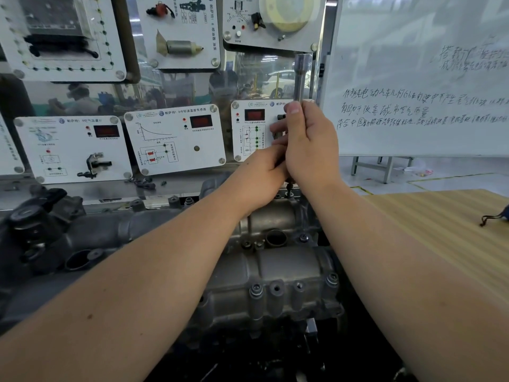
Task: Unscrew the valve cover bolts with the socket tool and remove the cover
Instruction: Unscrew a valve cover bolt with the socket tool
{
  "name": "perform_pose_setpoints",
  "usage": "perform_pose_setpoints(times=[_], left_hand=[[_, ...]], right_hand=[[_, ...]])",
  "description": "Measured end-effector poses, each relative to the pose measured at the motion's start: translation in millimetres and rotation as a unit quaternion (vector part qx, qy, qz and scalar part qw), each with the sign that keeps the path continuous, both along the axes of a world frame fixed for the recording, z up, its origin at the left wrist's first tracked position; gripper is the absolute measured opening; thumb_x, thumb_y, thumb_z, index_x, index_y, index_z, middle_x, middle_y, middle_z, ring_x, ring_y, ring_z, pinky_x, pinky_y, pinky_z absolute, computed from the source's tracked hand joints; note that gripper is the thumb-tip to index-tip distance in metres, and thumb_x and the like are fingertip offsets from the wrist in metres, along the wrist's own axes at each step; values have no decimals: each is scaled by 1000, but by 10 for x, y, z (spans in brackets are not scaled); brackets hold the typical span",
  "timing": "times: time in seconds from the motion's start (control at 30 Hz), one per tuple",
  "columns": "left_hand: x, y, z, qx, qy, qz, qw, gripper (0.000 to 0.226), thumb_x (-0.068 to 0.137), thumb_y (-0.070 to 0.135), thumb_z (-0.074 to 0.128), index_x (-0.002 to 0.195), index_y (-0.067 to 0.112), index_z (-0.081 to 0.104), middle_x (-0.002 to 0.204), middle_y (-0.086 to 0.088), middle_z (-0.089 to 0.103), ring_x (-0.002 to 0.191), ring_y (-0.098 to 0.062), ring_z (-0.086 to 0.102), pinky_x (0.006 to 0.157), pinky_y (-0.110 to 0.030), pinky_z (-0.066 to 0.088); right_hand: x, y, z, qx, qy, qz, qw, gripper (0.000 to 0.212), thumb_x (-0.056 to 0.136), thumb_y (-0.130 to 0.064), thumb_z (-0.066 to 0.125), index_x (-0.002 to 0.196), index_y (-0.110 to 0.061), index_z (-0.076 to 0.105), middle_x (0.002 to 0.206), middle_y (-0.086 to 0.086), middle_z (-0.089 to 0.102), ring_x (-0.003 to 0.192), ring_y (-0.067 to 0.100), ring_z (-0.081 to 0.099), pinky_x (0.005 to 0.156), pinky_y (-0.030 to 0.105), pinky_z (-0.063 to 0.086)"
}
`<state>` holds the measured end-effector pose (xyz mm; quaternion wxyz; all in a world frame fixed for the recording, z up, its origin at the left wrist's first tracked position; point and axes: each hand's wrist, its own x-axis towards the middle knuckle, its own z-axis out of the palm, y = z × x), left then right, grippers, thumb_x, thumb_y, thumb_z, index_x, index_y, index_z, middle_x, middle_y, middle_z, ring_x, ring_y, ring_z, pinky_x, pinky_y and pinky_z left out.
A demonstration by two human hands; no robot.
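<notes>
The grey cast valve cover (275,268) lies across the bench in front of me, with several bolts along its near edge, such as one bolt (256,289). A chrome socket tool (300,75) stands upright over the cover's far right corner, its tip at a bolt (289,188) there. My right hand (308,144) grips the tool's shaft, thumb up along it. My left hand (261,180) is curled round the lower part of the tool, just below the right hand. The tool's middle is hidden by both hands.
A wall of white sensor display panels (173,139) stands right behind the engine. A whiteboard (418,78) with handwriting is at the right. A wooden table top (446,230) lies to the right with a dark cord (493,217) on it. Dark engine parts (35,230) sit at left.
</notes>
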<state>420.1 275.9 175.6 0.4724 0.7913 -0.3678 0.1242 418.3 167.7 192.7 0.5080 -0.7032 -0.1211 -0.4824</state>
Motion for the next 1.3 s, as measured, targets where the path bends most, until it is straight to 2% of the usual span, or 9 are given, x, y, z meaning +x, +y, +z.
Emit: perform_pose_setpoints(times=[0.2,0.3,0.37,0.43,0.53,0.67,0.87,1.13,1.3], left_hand=[[40,-5,2,5,-4,23,1000,15,100,10,55,111,11,66,100,-11,74,97,-31,67,82,-40,51],[42,-4,-4,2,-6,34,999,14,98,10,57,108,8,67,96,-8,75,93,-29,68,84,-46,53],[58,-4,-18,-7,-1,25,1000,15,99,10,55,99,15,69,84,4,76,77,-16,67,71,-35,54],[40,2,-11,-5,8,17,1000,24,101,11,54,89,27,67,72,16,72,62,0,58,61,-20,47],[22,-6,-4,2,5,23,1000,23,101,13,54,90,28,66,84,3,75,76,-17,66,72,-33,52],[27,-8,-2,-1,0,28,1000,15,99,10,55,104,19,66,94,-5,74,88,-20,65,78,-35,50],[-9,-24,7,5,15,35,999,19,100,11,54,112,9,69,102,-16,74,103,-39,66,92,-54,53],[-27,0,30,18,6,45,999,16,100,13,55,111,12,68,99,-12,75,97,-33,69,90,-54,53],[-29,-12,18,14,14,40,999,17,100,14,53,107,16,69,99,-13,75,100,-36,68,91,-57,53]], right_hand=[[21,-27,-7,9,7,23,1000,9,102,-39,51,103,-31,55,77,-11,74,75,3,70,78,32,57],[19,-28,-6,-4,-1,10,1000,8,102,-36,50,94,-37,53,76,-15,72,70,0,68,70,18,52],[1,-15,10,-10,-1,-5,1000,19,104,-35,44,87,-39,52,77,-15,71,66,-2,65,64,11,47],[-4,-8,19,-10,3,-12,1000,24,105,-35,40,84,-38,53,79,-12,71,66,2,65,65,16,49],[1,-8,16,-7,6,-7,1000,23,105,-36,42,87,-33,56,77,-11,72,68,6,67,71,31,55],[15,-22,-7,4,13,14,1000,17,102,-38,53,109,-23,58,77,-11,73,76,3,70,75,28,55],[-11,-9,8,-7,3,-13,1000,26,105,-34,44,80,-35,51,77,-12,72,68,3,66,63,15,47],[34,-22,-7,12,3,22,1000,16,102,-41,49,106,-28,56,77,-13,73,71,2,69,70,24,53],[21,-11,-3,9,-5,15,1000,21,103,-38,42,85,-33,52,74,-11,70,62,1,64,60,13,47]])
